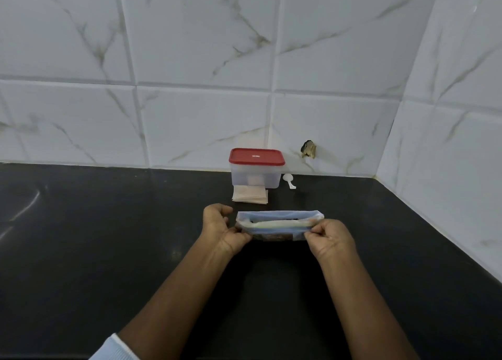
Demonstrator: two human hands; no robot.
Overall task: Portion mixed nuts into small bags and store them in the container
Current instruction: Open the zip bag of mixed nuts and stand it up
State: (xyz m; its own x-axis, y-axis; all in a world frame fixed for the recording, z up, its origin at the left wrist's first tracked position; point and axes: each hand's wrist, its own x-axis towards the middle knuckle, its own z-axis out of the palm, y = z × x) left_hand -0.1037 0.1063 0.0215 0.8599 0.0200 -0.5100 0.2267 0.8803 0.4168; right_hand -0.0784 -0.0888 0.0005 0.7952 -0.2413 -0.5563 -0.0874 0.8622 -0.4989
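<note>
Head view: nut bag (279, 222) sits low at the bench (81, 251), in front of the red-lidded container (255, 173) and just nearer me than the small bags (250, 194) stacked at the container's front. Left grip (222, 229) and right grip (330, 239) each pinch one end of its mouth band. I judge the film thin, limp and slippery, bottom-heavy with loose nuts, so I would hold the stiffer zip band at both ends, not the sagging wall.

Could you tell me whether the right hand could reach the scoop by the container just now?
Probably yes, once freed: the right hand pinches the bag at its rim, but the scoop lies uncovered right of the container, with only the bag between them.
</note>
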